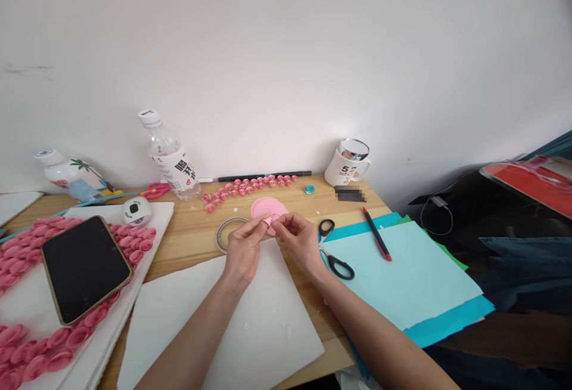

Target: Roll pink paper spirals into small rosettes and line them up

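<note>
Between the fingertips of my left hand and my right hand is a small strip of pink paper. Both hands pinch it above the front edge of a stack of pink paper circles. My fingers partly hide the strip, so its exact shape does not show. A roll of tape lies just left of my left hand. Black-handled scissors rest partly opened to the right of my right hand. Under my wrists lies a white board.
Several rolled pink paper roses line the back, with one teal rose. A bottle and a mug stand by the wall. Left, a phone lies on a rose-covered board. Right, a pen lies on light blue paper.
</note>
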Demonstrator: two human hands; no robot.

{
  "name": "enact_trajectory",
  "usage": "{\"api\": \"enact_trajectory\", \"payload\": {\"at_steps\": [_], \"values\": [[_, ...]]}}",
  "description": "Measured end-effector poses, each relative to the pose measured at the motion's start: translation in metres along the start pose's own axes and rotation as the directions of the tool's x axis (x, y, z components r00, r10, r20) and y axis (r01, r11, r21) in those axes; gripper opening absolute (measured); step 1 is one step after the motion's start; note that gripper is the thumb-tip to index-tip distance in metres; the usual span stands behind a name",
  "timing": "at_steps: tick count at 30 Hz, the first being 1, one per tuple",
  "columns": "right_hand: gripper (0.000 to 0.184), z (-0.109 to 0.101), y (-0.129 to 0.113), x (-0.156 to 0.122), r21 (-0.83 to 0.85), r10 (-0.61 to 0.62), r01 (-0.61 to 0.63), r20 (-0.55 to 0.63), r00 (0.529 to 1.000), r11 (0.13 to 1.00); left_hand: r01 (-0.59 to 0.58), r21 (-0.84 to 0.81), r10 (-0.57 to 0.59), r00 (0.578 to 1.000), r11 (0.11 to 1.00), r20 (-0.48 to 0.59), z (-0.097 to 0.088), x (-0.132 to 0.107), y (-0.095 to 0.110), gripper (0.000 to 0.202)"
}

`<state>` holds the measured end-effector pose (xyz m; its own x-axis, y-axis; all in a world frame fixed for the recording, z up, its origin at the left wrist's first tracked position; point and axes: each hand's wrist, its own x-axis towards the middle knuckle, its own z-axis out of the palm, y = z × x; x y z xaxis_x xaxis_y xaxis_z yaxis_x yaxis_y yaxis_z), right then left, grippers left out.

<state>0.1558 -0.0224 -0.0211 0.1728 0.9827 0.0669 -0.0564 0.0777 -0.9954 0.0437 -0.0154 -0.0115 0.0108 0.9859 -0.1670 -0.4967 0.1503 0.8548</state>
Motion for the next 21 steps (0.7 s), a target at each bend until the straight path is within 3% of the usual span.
{"api": "enact_trajectory", "payload": {"at_steps": [7, 17, 21], "values": [[0.023, -0.001, -0.003, -0.001, -0.008, 0.085, -0.085, 0.067, 0.994, 0.996, -0.165, 0.302, 0.148, 0.986, 0.939, 0.08, -0.005, 0.0, 0.002, 0.017], [0.021, -0.005, 0.001, 0.001, -0.031, 0.062, -0.059, 0.145, 0.987, 0.998, -0.126, 0.356, 0.089, 0.989, 0.926, 0.119, -0.007, 0.001, 0.01, 0.014], [0.024, -0.006, 0.002, 0.002, -0.086, 0.069, -0.056, 0.148, 0.987, 0.995, -0.181, 0.412, 0.127, 0.98, 0.893, 0.154, -0.008, 0.001, 0.01, 0.015]]}}
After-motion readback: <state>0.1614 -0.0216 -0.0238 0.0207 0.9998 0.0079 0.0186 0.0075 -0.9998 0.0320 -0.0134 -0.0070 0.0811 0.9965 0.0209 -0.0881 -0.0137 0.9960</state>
